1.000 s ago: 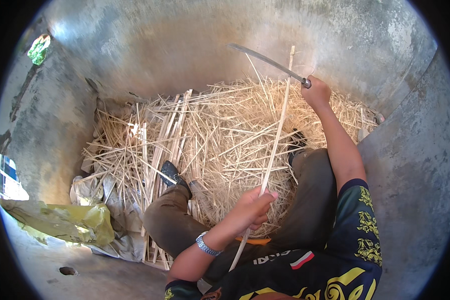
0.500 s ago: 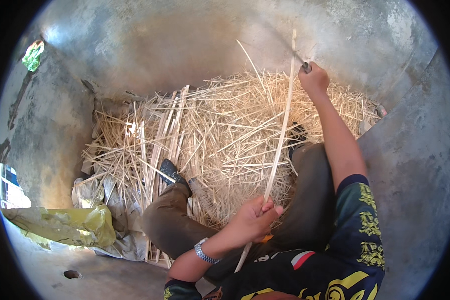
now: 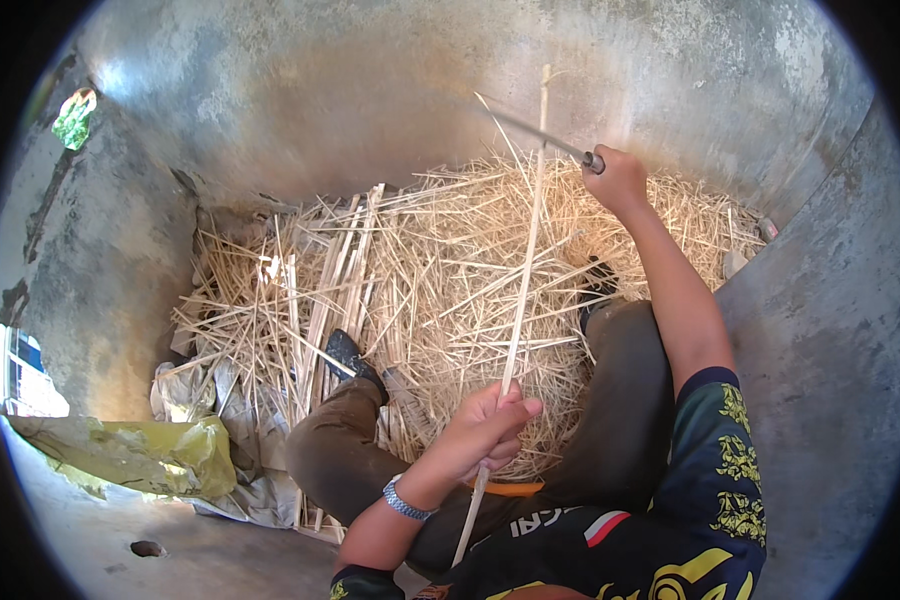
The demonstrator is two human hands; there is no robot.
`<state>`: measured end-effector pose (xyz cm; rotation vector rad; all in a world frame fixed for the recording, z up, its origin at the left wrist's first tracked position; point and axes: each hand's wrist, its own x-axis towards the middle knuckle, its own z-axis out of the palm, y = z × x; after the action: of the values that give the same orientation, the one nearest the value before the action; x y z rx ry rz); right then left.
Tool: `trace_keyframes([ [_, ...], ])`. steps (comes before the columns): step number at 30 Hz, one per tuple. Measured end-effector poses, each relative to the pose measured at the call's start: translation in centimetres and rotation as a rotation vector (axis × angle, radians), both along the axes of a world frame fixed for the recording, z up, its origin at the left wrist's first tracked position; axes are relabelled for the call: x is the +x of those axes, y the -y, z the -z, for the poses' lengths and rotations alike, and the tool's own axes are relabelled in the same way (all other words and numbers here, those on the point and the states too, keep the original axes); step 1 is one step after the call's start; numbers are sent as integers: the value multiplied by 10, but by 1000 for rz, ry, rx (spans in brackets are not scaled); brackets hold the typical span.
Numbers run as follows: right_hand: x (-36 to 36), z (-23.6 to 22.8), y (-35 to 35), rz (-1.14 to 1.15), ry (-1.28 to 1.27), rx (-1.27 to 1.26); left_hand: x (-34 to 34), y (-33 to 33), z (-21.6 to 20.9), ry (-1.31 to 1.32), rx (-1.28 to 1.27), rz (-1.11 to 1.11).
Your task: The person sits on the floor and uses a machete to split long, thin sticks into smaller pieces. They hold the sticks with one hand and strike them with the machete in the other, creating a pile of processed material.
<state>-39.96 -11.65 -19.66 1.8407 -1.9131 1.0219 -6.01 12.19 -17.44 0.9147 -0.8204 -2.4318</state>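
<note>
My left hand [image 3: 488,428] is closed round a long pale bamboo strip [image 3: 526,270], low in front of my lap. The strip slants up and away, its lower end reaching my shirt and its far end standing before the back wall. Farther out on the right, my right hand [image 3: 620,184] grips a knife [image 3: 564,145] by its handle. Its long thin blade points left and crosses the strip near the far end; I cannot tell whether they touch. Most of the handle is hidden in my fist.
Shavings and thin strips [image 3: 470,270] cover the floor between my legs. Longer slats [image 3: 345,270] lie to the left, near my dark shoe [image 3: 346,352]. A yellow sack [image 3: 185,455] lies at lower left. Grey walls [image 3: 370,100] enclose the space. Something orange [image 3: 510,489] shows at my lap.
The strip has swung left at its far end and my left hand has shifted slightly left. The knife blade has turned down to the left, now across the strip.
</note>
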Motion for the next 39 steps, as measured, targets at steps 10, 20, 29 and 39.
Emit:
trace_keyframes([
  [10, -36, 5, 21, 437, 499, 263, -2, -2, -3, 69, -49, 103],
  [20, -34, 15, -3, 133, -339, 279, -2, -5, 12, 102, 75, 74],
  [29, -24, -6, -13, -341, -456, -333, 4, -11, 1, 101, 11, 75],
  [39, -67, -4, -37, 458, -2, 355, 17, -18, -23, 74, 67, 68],
])
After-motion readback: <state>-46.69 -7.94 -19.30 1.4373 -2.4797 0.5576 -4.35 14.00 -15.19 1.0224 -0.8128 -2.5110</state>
